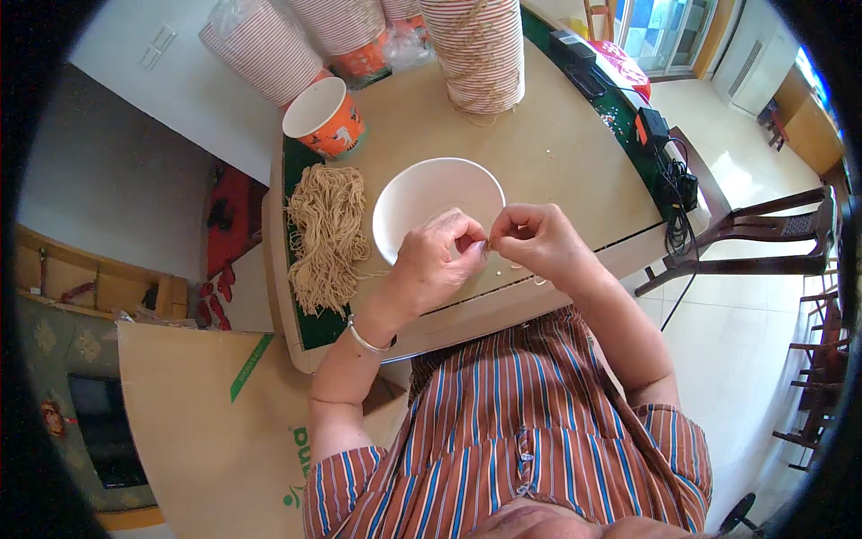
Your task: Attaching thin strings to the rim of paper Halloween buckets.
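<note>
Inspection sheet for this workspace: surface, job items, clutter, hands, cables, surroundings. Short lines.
Surface: tan table with green edging; a few pale specks.
Job items: white tub nearest the hands; bundle of beige strings to its left.
Clutter: tall stack of tubs at the far side; orange-patterned tub at the far left.
Hands: left hand and right hand pinched, fingertips meeting by the tub's near right side; anything between them is too small to identify.
Cables: black cables bunched at the right edge, one hanging toward the floor.
Surroundings: dark wooden chair right; large cardboard piece left.
</note>
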`<state>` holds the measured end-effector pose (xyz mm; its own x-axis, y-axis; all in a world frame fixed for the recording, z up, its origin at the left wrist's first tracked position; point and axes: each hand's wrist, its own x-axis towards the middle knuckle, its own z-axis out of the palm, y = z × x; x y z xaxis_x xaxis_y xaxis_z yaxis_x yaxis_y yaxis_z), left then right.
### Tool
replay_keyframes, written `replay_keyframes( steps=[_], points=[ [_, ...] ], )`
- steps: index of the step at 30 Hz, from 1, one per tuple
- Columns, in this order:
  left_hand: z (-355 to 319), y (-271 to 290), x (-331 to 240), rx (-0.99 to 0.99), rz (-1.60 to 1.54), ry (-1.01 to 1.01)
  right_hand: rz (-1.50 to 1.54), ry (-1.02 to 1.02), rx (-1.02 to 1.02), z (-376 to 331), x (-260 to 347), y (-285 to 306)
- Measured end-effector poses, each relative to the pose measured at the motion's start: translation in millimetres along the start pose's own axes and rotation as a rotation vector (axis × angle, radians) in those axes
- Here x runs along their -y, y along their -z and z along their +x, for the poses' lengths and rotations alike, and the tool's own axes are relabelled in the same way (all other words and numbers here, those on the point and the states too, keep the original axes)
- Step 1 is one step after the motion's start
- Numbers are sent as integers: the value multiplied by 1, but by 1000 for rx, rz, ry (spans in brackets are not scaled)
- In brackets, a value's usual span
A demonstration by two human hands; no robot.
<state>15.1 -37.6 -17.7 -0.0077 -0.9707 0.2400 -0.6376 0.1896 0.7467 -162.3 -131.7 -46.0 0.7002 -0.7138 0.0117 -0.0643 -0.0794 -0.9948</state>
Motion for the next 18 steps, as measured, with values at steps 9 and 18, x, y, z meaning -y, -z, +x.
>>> replay_keyframes(
  steps=[9,18],
  points=[
    [3,3,1,46,-102,141,-64,76,-105,-12,-5,-9],
    [3,1,7,8,-177,157,-146,367,-286,-30,-22,-34]
  ],
)
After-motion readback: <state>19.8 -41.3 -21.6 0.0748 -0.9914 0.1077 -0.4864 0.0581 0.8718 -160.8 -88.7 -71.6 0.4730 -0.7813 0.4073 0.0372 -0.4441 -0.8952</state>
